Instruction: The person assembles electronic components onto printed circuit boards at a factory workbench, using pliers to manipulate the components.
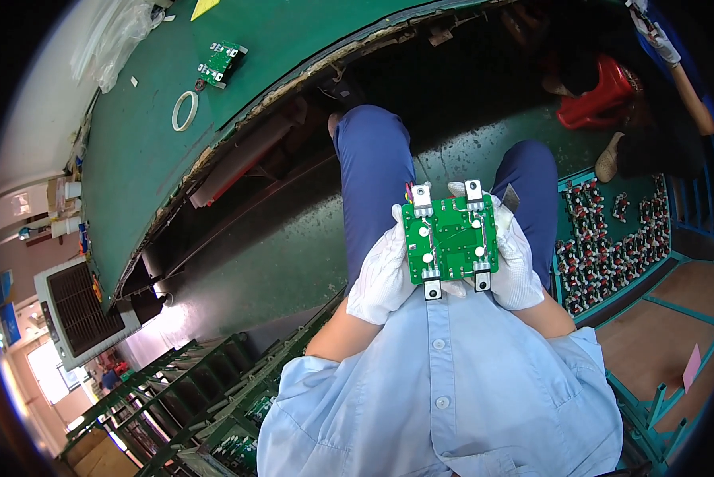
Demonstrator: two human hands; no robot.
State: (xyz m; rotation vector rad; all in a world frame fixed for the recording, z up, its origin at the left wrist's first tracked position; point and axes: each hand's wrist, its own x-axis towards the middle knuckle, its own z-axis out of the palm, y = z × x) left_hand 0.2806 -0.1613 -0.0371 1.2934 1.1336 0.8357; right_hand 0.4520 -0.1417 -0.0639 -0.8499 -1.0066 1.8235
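Observation:
A green circuit board (451, 253) is held in front of my chest between both hands. Metal terminal lugs stick out at its upper and lower edges, and white round blobs dot its face. My left hand (382, 274), in a white knit glove, is closed on the board's left edge. On the right edge, my gloved right hand (518, 266) grips it. A flat grey pointed piece (510, 199) sticks up by the right fingers; whether that hand holds it I cannot tell. Red and yellow wires show at the board's upper left corner. Fingertips behind the board are partly hidden.
On the green workbench (150, 167) lie another circuit board (220, 63) and a cream tape ring (185, 110). To the right stands a tray of several small assemblies (603, 246). Beyond are a red stool (599, 91) and a co-worker's gloved hand (661, 44). Racks (174, 397) stand lower left.

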